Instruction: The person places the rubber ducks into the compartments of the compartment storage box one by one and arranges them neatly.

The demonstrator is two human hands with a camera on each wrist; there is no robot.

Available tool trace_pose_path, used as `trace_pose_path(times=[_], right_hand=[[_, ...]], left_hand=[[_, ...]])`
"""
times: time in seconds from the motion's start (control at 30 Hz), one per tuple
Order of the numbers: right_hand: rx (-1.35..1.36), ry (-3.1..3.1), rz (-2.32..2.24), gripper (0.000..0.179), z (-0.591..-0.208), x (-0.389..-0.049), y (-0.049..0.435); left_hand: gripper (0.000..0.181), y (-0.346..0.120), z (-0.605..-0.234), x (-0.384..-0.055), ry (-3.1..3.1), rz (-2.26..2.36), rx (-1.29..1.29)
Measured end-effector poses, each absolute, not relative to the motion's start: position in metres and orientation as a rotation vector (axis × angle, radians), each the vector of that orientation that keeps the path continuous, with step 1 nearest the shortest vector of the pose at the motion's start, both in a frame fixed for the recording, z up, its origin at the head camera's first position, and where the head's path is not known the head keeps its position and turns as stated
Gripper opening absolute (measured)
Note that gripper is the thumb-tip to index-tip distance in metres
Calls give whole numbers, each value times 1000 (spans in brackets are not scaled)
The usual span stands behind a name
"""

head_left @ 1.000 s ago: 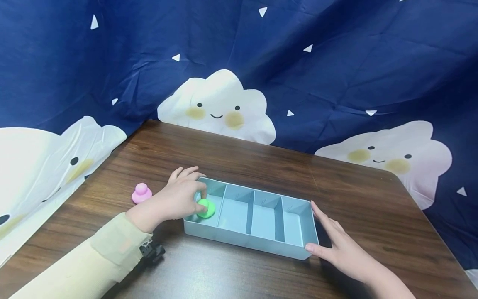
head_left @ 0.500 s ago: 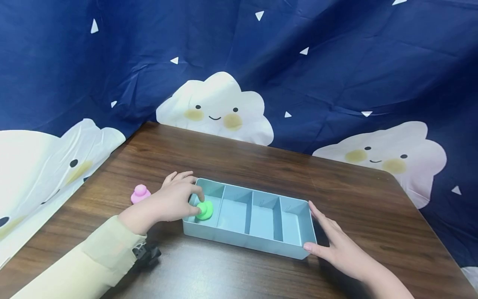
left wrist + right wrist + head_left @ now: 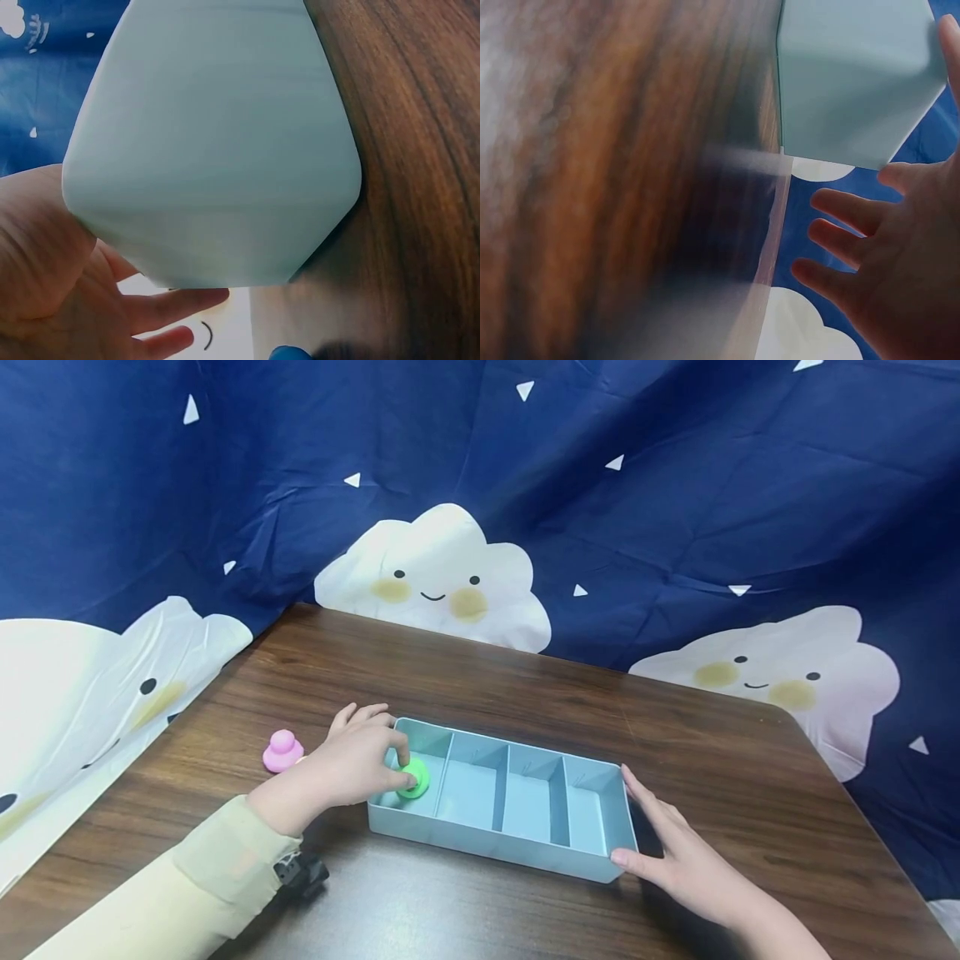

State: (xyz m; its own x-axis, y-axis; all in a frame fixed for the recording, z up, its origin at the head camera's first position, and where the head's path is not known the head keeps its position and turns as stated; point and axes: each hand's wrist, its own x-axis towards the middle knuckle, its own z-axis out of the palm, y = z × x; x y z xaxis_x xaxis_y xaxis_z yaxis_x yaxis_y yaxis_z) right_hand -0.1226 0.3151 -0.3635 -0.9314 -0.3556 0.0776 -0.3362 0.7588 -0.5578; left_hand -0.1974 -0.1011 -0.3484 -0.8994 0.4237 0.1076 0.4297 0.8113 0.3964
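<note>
Left hand pinches the green toy inside the blue tray — right hand spread against its end.

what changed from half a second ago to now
The left hand has shifted its thumb rightward over the green toy, which now looks turned, in the leftmost compartment. The box, the pink toy and the right hand at the box's right end stayed put.

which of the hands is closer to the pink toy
Left. In the head view, the left hand is just right of the pink toy, at the left end of the box; the right hand touches the opposite end, much farther away.
</note>
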Motion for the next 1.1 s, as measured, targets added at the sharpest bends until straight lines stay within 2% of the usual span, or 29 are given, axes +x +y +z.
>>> trace_pose_path(times=[0.63, 0.87, 1.1], right_hand=[[-566, 2915, -912, 94, -364, -123, 314], [-612, 2913, -910, 95, -364, -125, 312], [-557, 2897, -914, 94, -362, -124, 314]], left_hand=[[18, -110, -342, -194, -2868, -681, -696], [13, -171, -324, -192, -2621, -774, -585], [40, -232, -339, -193, -2665, -779, -455]])
